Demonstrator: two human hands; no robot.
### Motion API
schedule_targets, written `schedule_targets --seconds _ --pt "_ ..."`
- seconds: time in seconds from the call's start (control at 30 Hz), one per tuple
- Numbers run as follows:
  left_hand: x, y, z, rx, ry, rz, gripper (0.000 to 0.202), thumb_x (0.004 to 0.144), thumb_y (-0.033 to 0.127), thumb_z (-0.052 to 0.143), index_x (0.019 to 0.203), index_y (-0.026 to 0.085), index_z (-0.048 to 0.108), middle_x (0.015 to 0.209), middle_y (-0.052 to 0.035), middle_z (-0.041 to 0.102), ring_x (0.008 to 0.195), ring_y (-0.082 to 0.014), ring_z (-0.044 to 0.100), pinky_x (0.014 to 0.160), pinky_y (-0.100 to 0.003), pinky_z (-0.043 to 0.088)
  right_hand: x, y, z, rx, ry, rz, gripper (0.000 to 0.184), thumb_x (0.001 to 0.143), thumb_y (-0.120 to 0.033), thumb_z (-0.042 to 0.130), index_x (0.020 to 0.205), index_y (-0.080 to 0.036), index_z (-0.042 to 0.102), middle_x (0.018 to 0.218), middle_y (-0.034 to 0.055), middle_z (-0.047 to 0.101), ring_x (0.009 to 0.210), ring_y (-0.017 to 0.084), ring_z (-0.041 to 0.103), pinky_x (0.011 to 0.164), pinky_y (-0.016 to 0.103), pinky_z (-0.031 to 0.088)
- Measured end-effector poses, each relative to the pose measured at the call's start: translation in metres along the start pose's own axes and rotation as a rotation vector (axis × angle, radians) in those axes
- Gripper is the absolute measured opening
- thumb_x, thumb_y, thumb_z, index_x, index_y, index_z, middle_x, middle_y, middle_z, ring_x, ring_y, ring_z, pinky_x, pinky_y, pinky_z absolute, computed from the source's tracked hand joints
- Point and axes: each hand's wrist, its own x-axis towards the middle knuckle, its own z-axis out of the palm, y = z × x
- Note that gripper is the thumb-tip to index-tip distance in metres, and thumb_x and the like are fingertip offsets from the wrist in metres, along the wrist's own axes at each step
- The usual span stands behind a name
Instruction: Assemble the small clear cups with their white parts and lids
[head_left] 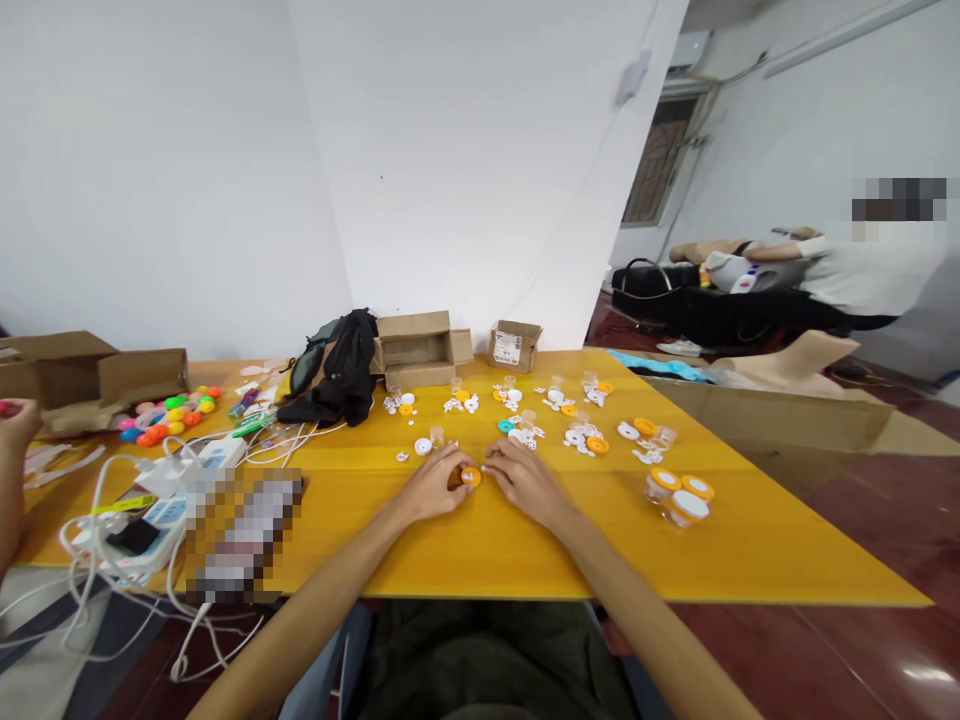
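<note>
My left hand (436, 484) is closed around a small round orange lid (471, 477) with a white piece on it, low over the table. Close on its right, my right hand (525, 478) has its thumb and fingertips together by a tiny white bit (484, 469), too small to name. Just beyond the hands lie a white disc (423, 446), a teal ring (506, 426) and a pile of white cut-out pieces (527, 436). To the right stand several clear jars with orange-and-white lids (686, 508).
More piles of white pieces and orange rings (596, 444) spread over the yellow table (465, 560). A phone (251, 535), power strips (161, 515) and cables lie left. Cardboard boxes (416, 345) and a black bag (341, 370) stand behind. Another person's hand (15, 430) shows at far left.
</note>
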Motion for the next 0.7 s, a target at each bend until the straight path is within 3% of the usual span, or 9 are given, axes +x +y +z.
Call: schedule_targets --seconds 0.7 --pt "-0.0009 -0.002 0.0027 0.01 0.011 0.009 0.02 0.081 0.019 0.061 0.101 0.022 0.063 0.102 -0.0063 0.061 0.104 -0.0239 0.059 0.096 -0.037 0.048 0.0013 -0.0004 0.0003 0.034 -0.003 0.017 0.02 0.094 -0.015 0.049 0.091 -0.024 0.066 0.099 0.0085 0.064 0.097 0.025 0.061 0.086 0.042 0.052"
